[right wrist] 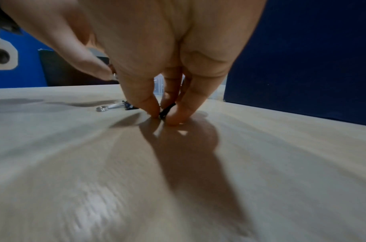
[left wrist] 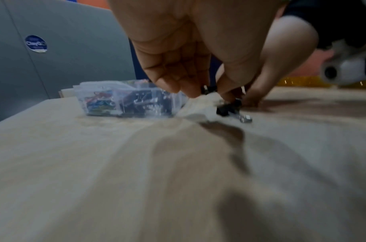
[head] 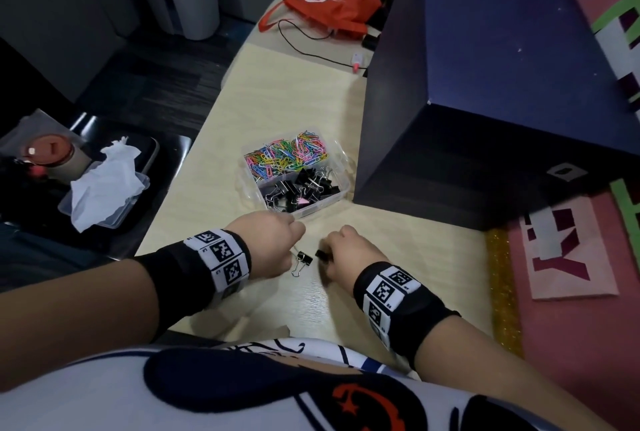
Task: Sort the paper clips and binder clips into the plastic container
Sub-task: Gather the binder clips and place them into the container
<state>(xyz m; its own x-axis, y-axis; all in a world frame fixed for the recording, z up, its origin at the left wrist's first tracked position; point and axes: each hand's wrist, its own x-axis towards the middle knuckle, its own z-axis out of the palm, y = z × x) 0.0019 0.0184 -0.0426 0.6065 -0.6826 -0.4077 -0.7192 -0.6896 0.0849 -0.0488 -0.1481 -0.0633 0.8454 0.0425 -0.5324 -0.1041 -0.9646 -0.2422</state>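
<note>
Right hand (head: 349, 250) pinches a black binder clip (head: 322, 255) against the tabletop (head: 398, 247). Left hand (head: 273, 243), fingers curled, meets a second clip (head: 302, 261). Plastic container (head: 341, 184) lies just beyond both.

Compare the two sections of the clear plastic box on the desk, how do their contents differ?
In the plastic container, the far section holds paper clips in many bright colours, all thin bent wire. The near section holds binder clips, nearly all black with silver wire handles, and they are bulkier than the paper clips. One pink piece shows among the black ones. Both sections are well filled and open at the top.
</note>
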